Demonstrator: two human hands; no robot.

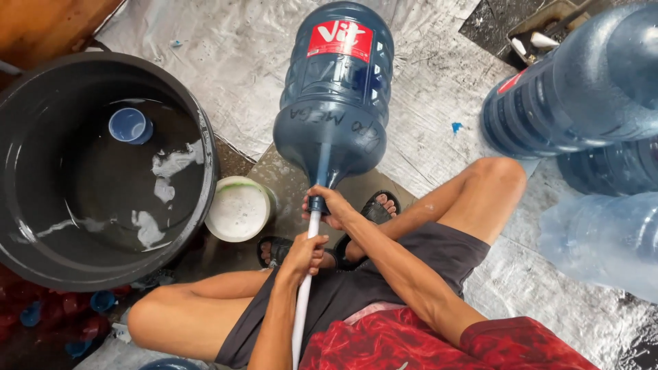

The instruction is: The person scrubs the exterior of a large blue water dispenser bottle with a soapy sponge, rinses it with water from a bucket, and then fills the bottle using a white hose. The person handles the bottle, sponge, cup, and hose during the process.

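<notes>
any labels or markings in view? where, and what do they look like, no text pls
Red label: rectangular, white lettering, on the upper side of the big blue water jug lying in front of the person.
Dark handwriting: across that jug's shoulder, near the neck.
Red label edge: a sliver showing on the blue jug at right.
No signs or screens.

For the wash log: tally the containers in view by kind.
Big blue water jugs: 4, one held at the neck, three stacked right.
Black tub: 1.
Small white pail: 1.
Blue cup floating in tub: 1.
Total: 7.
</notes>
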